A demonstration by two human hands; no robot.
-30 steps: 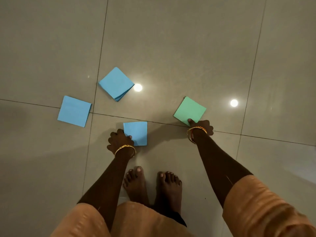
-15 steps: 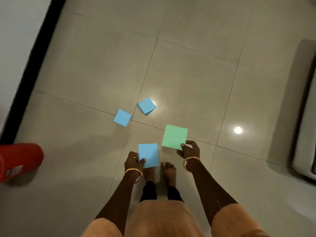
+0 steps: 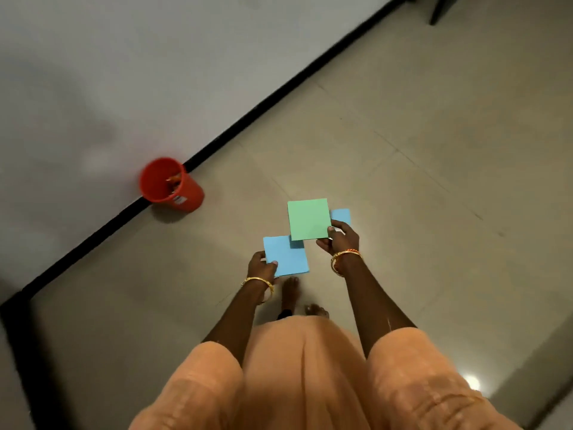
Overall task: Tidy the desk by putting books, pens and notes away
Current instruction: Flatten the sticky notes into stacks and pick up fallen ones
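Observation:
My left hand (image 3: pixel 262 264) pinches the lower left corner of a blue square note (image 3: pixel 286 257), held flat in front of me. My right hand (image 3: pixel 339 242) grips the lower right corner of a green square note (image 3: pixel 308 219), held a little higher and overlapping the blue one's top edge. Another blue note (image 3: pixel 341 215) peeks out from behind the green note and my right hand; it lies on the floor. I am standing, with my bare feet below the notes.
A red plastic bin (image 3: pixel 169 185) with some scraps inside stands by the white wall (image 3: pixel 124 72) and its black skirting (image 3: pixel 248 119) at the left. Grey floor tiles (image 3: pixel 434 181) spread to the right. A dark furniture leg (image 3: pixel 437 9) shows at the top right.
I have risen from the floor with a note in each hand, and my view has swung left toward the wall and the red bin. Two blue notes have left the frame.

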